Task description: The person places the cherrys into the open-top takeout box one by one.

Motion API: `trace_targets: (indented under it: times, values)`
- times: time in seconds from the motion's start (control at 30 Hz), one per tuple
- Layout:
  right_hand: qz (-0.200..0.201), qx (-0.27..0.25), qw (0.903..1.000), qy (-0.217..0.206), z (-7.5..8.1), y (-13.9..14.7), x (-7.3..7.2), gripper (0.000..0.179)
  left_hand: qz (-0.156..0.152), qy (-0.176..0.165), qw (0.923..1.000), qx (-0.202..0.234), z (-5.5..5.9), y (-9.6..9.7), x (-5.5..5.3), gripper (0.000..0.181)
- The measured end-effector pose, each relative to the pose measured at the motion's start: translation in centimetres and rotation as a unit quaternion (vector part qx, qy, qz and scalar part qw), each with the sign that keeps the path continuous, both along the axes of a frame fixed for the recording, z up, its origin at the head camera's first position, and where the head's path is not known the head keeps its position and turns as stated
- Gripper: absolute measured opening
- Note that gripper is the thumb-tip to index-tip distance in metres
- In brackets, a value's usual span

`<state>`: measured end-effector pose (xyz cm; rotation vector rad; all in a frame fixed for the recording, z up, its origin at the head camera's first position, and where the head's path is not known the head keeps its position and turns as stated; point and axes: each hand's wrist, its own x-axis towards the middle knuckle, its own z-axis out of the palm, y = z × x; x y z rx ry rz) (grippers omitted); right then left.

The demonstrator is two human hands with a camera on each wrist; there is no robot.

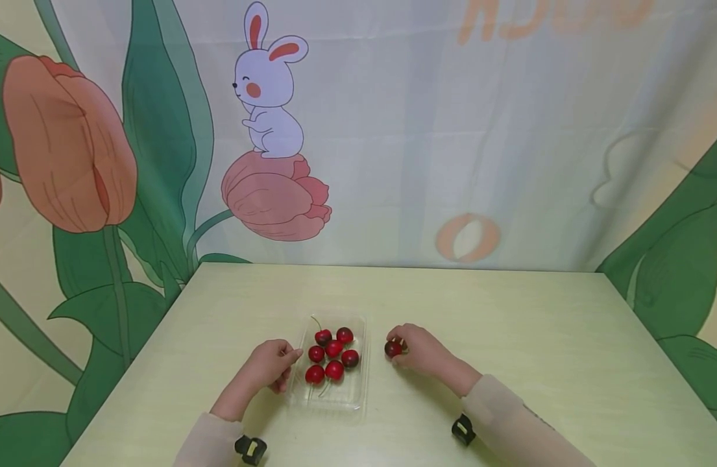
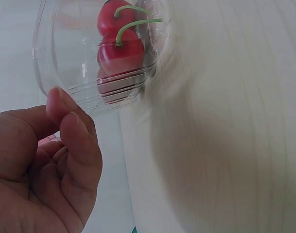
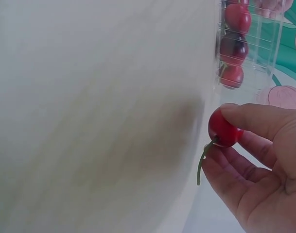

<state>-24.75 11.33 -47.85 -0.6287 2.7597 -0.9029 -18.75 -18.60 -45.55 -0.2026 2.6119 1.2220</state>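
A clear plastic box [image 1: 349, 401] stands on the table with several dark red cherries [image 1: 334, 370] in it, some with green stems. At its left side, my left hand [image 1: 270, 364] pinches the rim between thumb and index finger. The left wrist view shows the thumb tip [image 2: 58, 104] right at the rim, the other fingers curled below. To the right of the box, my right hand [image 1: 419, 351] holds a cherry [image 3: 222, 128] between thumb and fingers. A green stem [image 3: 202, 165] hangs from that cherry, which is close over the table.
The pale wood-grain table [image 1: 510, 311] extends around the box on all sides. Behind it hangs a curtain [image 1: 393, 130] printed with a rabbit and tulips. A black strap piece [image 1: 463, 429] sits by the right wrist, another [image 1: 250, 449] by the left.
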Motion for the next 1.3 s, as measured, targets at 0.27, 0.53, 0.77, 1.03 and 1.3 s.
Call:
trace_targets:
  times: [0.27, 0.53, 0.77, 1.03, 1.3]
  values:
    - [0.028, -0.005, 0.9995, 0.015, 1.2, 0.1, 0.2, 0.033, -0.006, 0.005, 1.0, 0.002, -0.1, -0.1, 0.0, 0.027]
    - [0.047, 0.0, 0.9983, 0.036, 2.0, 0.1, 0.4, 0.032, -0.008, 0.002, 1.0, 0.001, -0.1, 0.0, -0.1, 0.027]
    - [0.054, -0.001, 0.9972, 0.052, 2.9, -0.1, 0.8, 0.031, -0.005, 0.0, 1.0, 0.0, -0.1, 0.0, -0.1, 0.026]
    - [0.072, 0.003, 0.9949, 0.07, 4.1, -0.6, 1.4, 0.03, -0.007, 0.002, 1.0, -0.003, -0.1, 0.0, -0.1, 0.026]
    - [0.083, 0.01, 0.9939, 0.072, 4.9, -1.4, 1.5, 0.032, -0.01, 0.006, 0.9999, 0.0, 0.0, -0.1, -0.1, 0.026]
